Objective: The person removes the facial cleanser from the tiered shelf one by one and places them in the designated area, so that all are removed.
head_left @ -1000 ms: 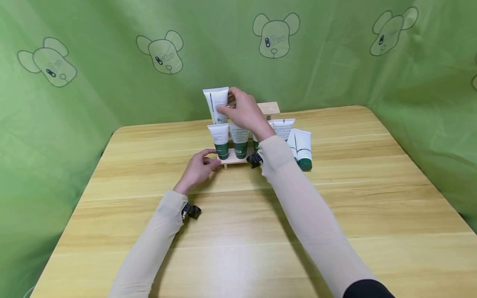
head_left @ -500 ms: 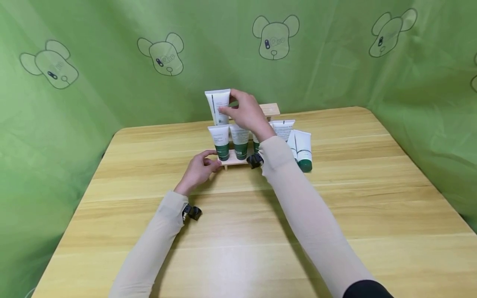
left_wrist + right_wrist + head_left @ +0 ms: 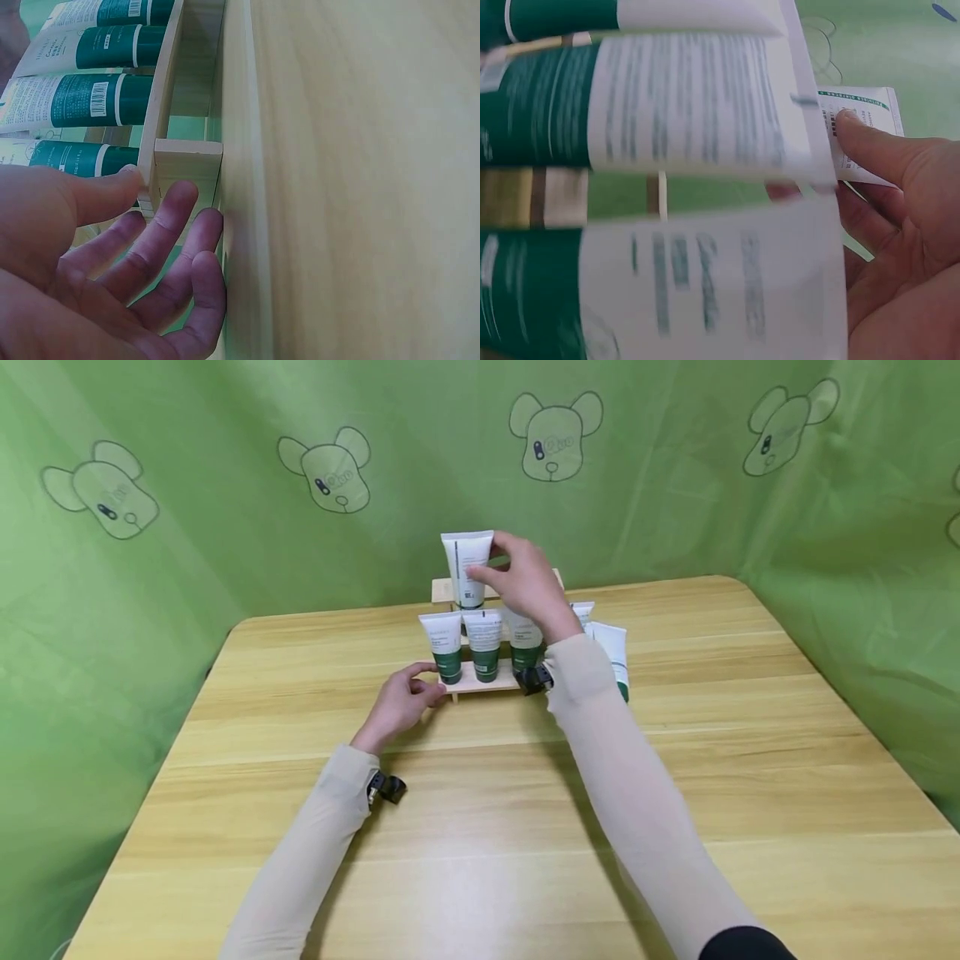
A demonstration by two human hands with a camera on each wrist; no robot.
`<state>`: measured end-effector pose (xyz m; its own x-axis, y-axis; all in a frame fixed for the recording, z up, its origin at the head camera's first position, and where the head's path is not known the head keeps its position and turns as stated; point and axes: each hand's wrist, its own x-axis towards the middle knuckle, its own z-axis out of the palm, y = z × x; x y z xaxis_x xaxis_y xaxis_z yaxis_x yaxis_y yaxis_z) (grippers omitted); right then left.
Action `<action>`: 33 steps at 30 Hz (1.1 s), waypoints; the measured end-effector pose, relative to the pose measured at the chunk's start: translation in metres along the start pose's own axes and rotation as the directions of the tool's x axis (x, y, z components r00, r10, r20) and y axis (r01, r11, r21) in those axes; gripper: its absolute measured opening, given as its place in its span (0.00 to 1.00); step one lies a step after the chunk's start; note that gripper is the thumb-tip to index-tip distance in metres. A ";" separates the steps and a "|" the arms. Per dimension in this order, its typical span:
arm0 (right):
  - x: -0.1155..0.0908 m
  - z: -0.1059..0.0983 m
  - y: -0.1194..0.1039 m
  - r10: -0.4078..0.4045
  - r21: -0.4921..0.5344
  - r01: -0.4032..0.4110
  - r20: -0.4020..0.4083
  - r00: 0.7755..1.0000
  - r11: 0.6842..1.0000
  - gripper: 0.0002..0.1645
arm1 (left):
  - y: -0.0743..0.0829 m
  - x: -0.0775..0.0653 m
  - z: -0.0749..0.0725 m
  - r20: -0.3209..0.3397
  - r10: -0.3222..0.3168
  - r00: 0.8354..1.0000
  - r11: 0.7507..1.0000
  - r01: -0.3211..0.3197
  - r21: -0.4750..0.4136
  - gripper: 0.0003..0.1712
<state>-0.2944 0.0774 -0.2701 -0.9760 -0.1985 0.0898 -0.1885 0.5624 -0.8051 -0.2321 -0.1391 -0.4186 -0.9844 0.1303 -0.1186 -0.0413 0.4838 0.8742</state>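
Observation:
My right hand [image 3: 525, 581] pinches the top of a white squeeze tube [image 3: 467, 560] between thumb and fingers, holding it upright behind the front row on a wooden tiered rack [image 3: 480, 684]. In the right wrist view this tube [image 3: 877, 105] is partly covered by the thumb. Its lower end is hidden. My left hand [image 3: 397, 706] grips the left end of the rack's low front tier, thumb on the edge and fingers beneath, plain in the left wrist view. White-and-green tubes stand along that tier, including a left one [image 3: 442, 643] and a middle one [image 3: 483, 643].
More tubes [image 3: 611, 647] lean or lie at the rack's right, partly behind the right forearm. The rack's upper tier [image 3: 442, 591] shows behind the held tube. A wooden table [image 3: 450, 860] spreads in front; a green curtain [image 3: 420, 460] hangs behind.
My right hand has moved to the right along the rack with the squeeze tube, now behind the middle of the front row. The left hand has kept its place.

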 end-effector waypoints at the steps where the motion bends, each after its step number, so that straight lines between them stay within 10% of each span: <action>1: -0.001 -0.003 0.001 0.003 0.004 -0.003 -0.006 1.000 1.000 0.27 | 0.000 0.000 0.000 0.000 0.000 1.000 1.000 0.000 0.001 0.25; 33: -0.050 -0.104 0.063 0.095 0.028 -0.090 -0.269 0.959 0.996 0.32 | 0.002 0.000 0.000 0.004 -0.019 1.000 1.000 0.019 0.009 0.26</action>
<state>-0.2692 0.2060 -0.2648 -0.9828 0.0784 0.1675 -0.0965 0.5550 -0.8263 -0.2320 -0.1381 -0.4172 -0.9826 0.1250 -0.1371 -0.0581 0.4942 0.8674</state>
